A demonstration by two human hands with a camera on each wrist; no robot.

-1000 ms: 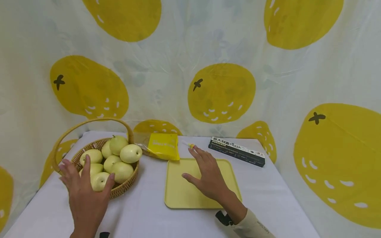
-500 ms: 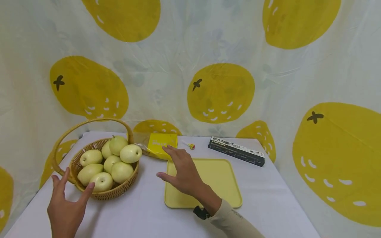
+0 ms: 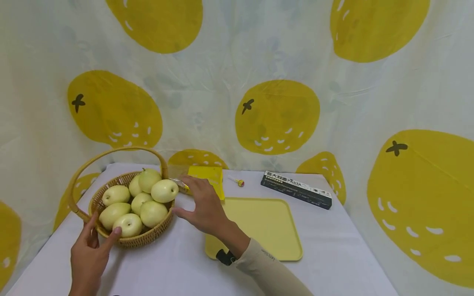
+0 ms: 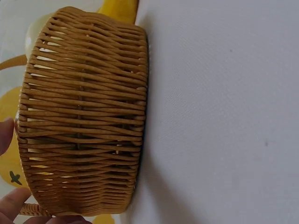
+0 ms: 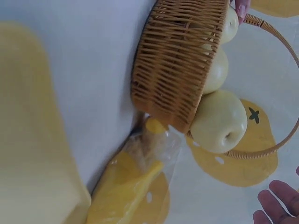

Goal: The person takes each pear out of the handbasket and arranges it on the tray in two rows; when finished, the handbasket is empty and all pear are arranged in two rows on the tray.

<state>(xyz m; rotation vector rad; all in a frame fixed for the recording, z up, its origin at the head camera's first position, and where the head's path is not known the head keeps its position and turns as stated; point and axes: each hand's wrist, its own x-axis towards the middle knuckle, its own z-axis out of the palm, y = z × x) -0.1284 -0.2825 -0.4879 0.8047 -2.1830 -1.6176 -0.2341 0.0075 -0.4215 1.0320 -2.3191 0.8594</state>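
A round wicker basket (image 3: 148,238) with a tall arched handle stands at the left of the table, heaped with several pale green pears (image 3: 153,213). My left hand (image 3: 87,259) holds its near left rim, the thumb by the front pear and the fingers bent near the handle's base. In the left wrist view, the woven wall (image 4: 84,112) fills much of the picture, and only parts of the hand show. Over the basket's right side, my right hand (image 3: 205,207) is held with fingers extended, thumb near the rim; the right wrist view shows its fingers (image 5: 275,205) apart from the pears.
A yellow tray (image 3: 259,230) lies right of the basket, partly under the right forearm. Behind are a yellow-and-clear packet (image 3: 212,176), a lollipop (image 3: 240,183) and a dark pasta box (image 3: 296,189). A lemon-print curtain (image 3: 207,102) hangs at the back.
My right hand has moved left from over the tray to the basket's right side. The left hand drew back, then came forward onto the basket's near left rim. The basket stays in place.
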